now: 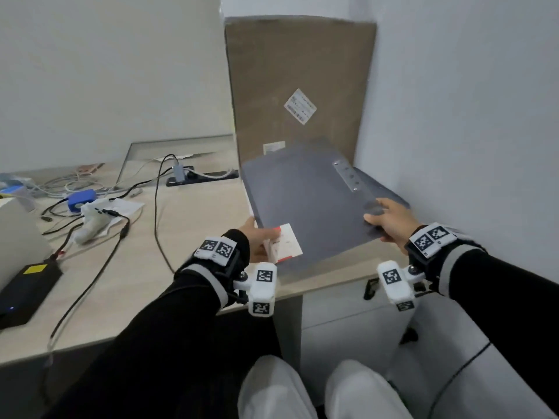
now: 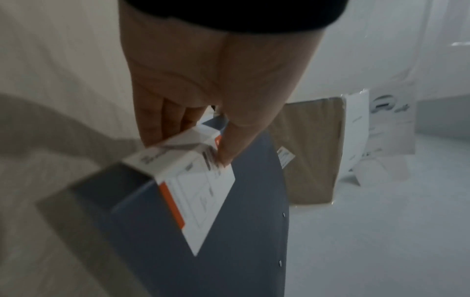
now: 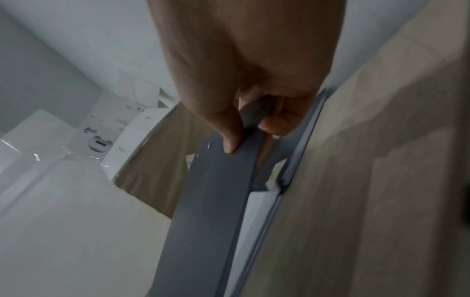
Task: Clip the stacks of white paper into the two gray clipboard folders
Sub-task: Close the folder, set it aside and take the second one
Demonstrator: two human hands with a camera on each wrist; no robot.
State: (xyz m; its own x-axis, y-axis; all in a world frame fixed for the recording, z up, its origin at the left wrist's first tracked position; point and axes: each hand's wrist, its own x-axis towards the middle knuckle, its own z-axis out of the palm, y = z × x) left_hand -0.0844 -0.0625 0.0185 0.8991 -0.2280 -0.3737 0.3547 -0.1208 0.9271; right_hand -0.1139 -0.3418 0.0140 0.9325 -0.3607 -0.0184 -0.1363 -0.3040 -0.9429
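Gray folder (image 1: 308, 198) hangs above the desk (image 1: 193, 237), pinched between both hands. Left hand (image 1: 257, 240) grips its near corner by the label (image 1: 287, 243); right hand (image 1: 390, 220) grips its other side. Hold it level and go slowly.

Gray clipboard folder (image 1: 308, 201) closed, tilted above desk; white-orange label (image 1: 286, 241) at corner.
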